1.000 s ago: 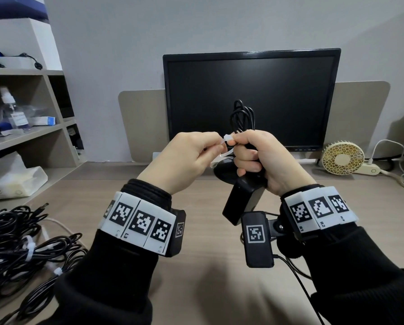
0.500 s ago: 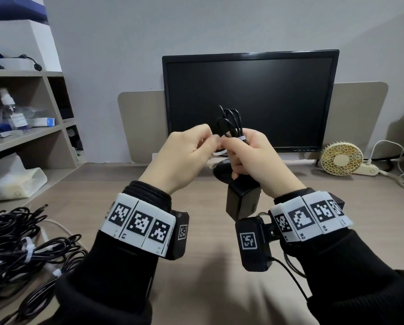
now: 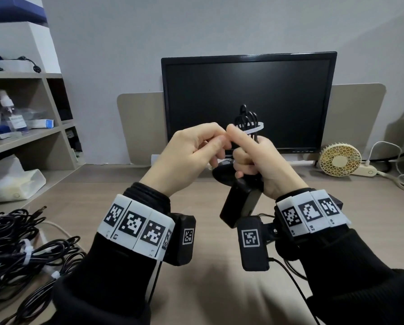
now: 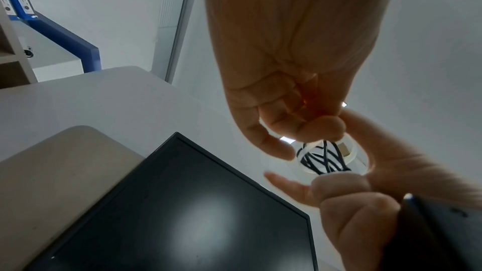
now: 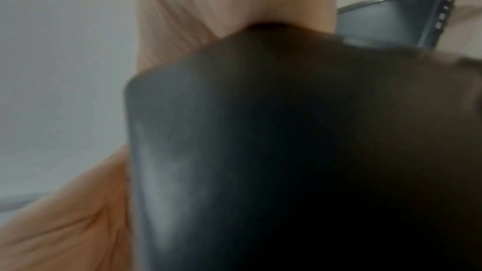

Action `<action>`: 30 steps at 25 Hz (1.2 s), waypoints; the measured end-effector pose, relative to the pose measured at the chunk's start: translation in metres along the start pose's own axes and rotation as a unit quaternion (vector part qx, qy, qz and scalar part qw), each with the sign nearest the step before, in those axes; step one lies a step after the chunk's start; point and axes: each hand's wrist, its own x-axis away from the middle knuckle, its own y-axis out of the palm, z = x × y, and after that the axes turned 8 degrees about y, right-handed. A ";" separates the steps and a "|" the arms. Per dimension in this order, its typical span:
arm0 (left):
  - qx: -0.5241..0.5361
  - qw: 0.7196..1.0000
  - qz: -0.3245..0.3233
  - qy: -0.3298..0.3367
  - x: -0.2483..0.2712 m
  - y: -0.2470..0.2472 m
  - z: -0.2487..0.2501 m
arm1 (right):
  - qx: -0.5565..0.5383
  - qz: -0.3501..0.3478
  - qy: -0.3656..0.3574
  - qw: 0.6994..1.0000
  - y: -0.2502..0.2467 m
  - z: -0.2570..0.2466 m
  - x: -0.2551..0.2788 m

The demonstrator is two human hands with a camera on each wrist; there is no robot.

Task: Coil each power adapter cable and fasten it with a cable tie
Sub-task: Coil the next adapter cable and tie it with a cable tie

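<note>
Up in front of the monitor [image 3: 248, 104], both hands meet above the desk [image 3: 208, 277]. The right hand [image 3: 264, 165] is curled round the coiled cable [image 3: 246, 118] and the adapter [image 3: 239, 205]: the coil's loops stick up out of the fist, and the black adapter body hangs below it, tilted, close to the right wrist. A white tie [image 3: 255, 130] is looped round the coil just above the fist; in the left wrist view the tie [image 4: 302, 151] shows as a loose ring with the cable [image 4: 323, 158] strands passing through it. The right forefinger is stretched out toward the left hand [image 3: 191, 158], whose thumb and fingertips are pinched together at the tie's end, touching that forefinger. The right wrist view is blurred and almost filled by the adapter [image 5: 287, 151] pressed against the palm.

At the desk's near left corner lies a heap of black cables [image 3: 20, 254], some already bound with white ties. A small fan [image 3: 340, 160] sits by the far right edge, beside the monitor. Shelves [image 3: 20, 113] stand along the left edge.
</note>
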 end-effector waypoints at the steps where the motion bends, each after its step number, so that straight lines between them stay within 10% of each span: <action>1: 0.012 1.000 -0.019 -0.004 0.000 0.001 0.000 | -0.004 -0.031 0.012 0.999 0.000 0.001 0.001; 6: -0.005 0.998 -0.048 -0.039 0.001 0.002 -0.002 | 0.043 -0.025 -0.031 0.998 -0.001 0.000 -0.003; 15: -0.077 0.992 0.082 -0.050 0.006 -0.037 -0.012 | 0.059 0.097 -0.030 0.993 -0.019 -0.013 0.000; 20: -0.167 0.970 -0.050 -0.166 0.009 -0.034 -0.006 | 0.142 0.105 0.004 0.984 -0.015 -0.008 -0.003; 30: -0.260 0.932 -0.177 -0.181 0.000 0.009 0.002 | 0.308 0.108 -0.058 0.944 0.006 -0.002 -0.002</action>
